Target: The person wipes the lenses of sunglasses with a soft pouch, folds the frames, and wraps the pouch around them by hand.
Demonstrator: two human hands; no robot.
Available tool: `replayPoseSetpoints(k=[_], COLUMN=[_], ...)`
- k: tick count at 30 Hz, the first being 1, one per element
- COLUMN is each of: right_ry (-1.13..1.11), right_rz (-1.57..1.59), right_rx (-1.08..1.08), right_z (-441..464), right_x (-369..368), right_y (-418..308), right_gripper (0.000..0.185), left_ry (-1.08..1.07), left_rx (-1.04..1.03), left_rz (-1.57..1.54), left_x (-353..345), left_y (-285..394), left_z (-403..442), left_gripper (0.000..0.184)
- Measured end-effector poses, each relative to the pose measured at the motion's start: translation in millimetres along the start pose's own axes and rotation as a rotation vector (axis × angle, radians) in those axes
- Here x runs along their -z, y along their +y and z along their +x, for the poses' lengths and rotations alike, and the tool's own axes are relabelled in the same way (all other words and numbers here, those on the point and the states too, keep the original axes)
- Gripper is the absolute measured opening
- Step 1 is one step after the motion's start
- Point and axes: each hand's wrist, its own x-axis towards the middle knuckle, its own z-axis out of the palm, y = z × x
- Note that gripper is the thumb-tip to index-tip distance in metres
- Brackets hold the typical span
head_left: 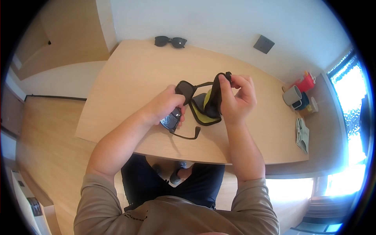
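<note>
The light wood desk (129, 74) spreads out on all sides of a black glasses case (214, 103), which is near the person's side and serves here as the landmark. The case gapes, showing a yellow-green lining. On its right side the right hand (239, 96) grips the raised upper edge, thumb towards the person and fingers behind; pinching there probably keeps the two halves apart and leaves the mouth unobstructed.

Just left of the case, the left hand (170, 103) grips the dark sunglasses (185, 91), closed around the middle of the front frame with a lens showing on each side. That hold likely spares most of the lens surface. Both temples are unfolded; the upper one reaches towards the case, and whether it touches is hard to tell.

Beyond the case and to its left, a second pair of sunglasses (170, 42) sits by the wall with its lenses towards the person, perhaps set there to be out of the hands' way.
</note>
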Motion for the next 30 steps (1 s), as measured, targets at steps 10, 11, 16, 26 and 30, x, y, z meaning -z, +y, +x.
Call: replayPoseSetpoints(k=[10, 11, 16, 26, 30], right_ry=[-0.056, -0.062, -0.116, -0.196, -0.243], right_rz=[-0.040, -0.047, -0.067, -0.124, -0.125], right_rx=[-0.034, -0.047, -0.123, -0.279, -0.333], right_z=[-6.8, -6.5, -10.4, -16.4, -17.7], right_x=[-4.5, -5.4, -8.9, -14.4, -16.6], right_y=[16.6, 15.7, 18.1, 20.2, 20.6], right_gripper=[0.014, 0.014, 0.015, 0.021, 0.022], left_ry=[-0.018, -0.022, -0.061, -0.017, -0.024], left_rx=[-0.053, -0.054, -0.056, -0.060, -0.058], left_rz=[-0.027, -0.022, -0.038, -0.025, -0.025], left_x=[-0.6, -0.6, 1.8, -6.6, -7.7], left_y=[3.5, 3.7, 0.3, 0.2, 2.0], left_z=[-3.6, -3.6, -0.3, -4.1, -6.5], left_gripper=[0.030, 0.030, 0.032, 0.034, 0.035])
